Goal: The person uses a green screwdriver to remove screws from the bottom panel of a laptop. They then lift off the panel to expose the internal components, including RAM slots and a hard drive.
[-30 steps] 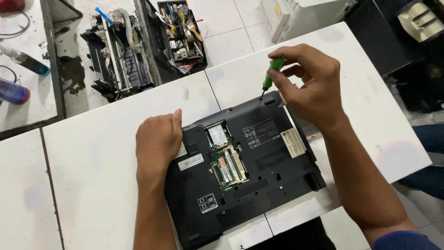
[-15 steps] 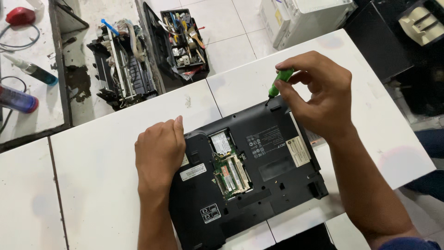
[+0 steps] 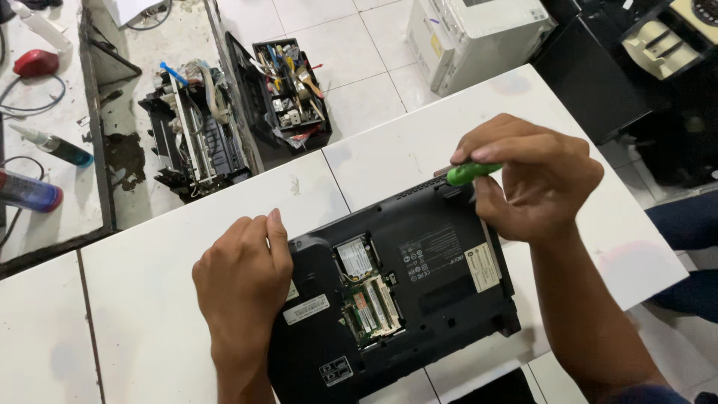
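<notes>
We are unscrewing the laptop [image 3: 396, 299] base, lying mid-frame. Our right hand [image 3: 535, 179] grips the green screwdriver [image 3: 473, 173] at its upper-right corner; our left hand [image 3: 243, 273] presses flat, open, on its left edge. Next likely needs steady turning.

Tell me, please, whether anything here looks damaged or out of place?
The upturned black laptop has an uncovered bay, its memory boards bare. On the floor beyond the white table, a gutted printer mechanism sits beside a dark stain. Otherwise nothing odd.
</notes>
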